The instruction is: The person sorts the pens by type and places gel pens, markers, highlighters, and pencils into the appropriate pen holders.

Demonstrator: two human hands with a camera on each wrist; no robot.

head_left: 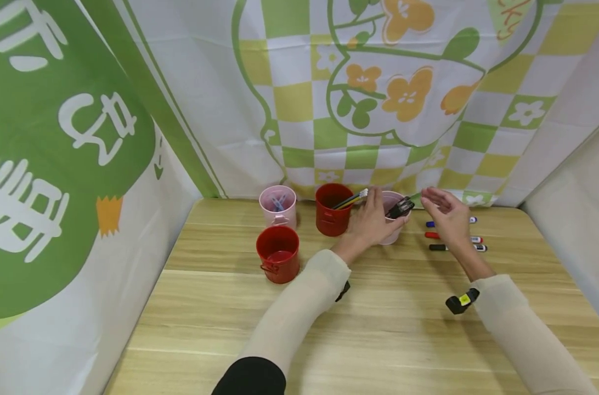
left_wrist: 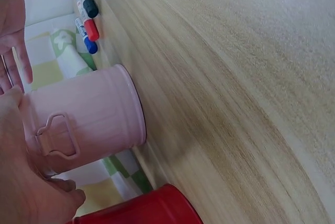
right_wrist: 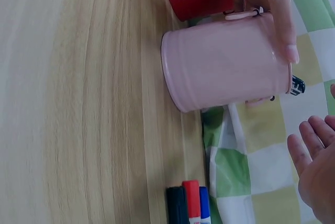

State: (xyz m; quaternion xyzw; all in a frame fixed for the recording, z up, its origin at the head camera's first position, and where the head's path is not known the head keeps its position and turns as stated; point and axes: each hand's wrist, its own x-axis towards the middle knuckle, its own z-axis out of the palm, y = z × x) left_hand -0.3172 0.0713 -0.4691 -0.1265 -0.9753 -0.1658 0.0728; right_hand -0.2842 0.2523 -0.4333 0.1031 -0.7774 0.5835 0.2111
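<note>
Checkered cloth (head_left: 299, 101) hangs behind a wooden table (head_left: 378, 340). On it stand a front red bucket (head_left: 286, 269), a rear red bucket (head_left: 329, 224), a left pink bucket (head_left: 286, 218) and, near the cloth, a right pink bucket (right_wrist: 225, 64). The left hand (head_left: 370, 224) grips that last one at its rim; the right hand (head_left: 446, 215), fingers extended and apparently holding nothing, hovers just beside it. Near them lie a black marker (right_wrist: 177, 205), red marker (right_wrist: 191, 199) and blue marker (right_wrist: 204, 206). Black-tipped items (head_left: 400, 207) lean from the gripped bucket; a sideways tug could tip it and spill them. Left knuckles could snag the pencils (head_left: 351, 201) jutting from the rear red bucket.
</note>
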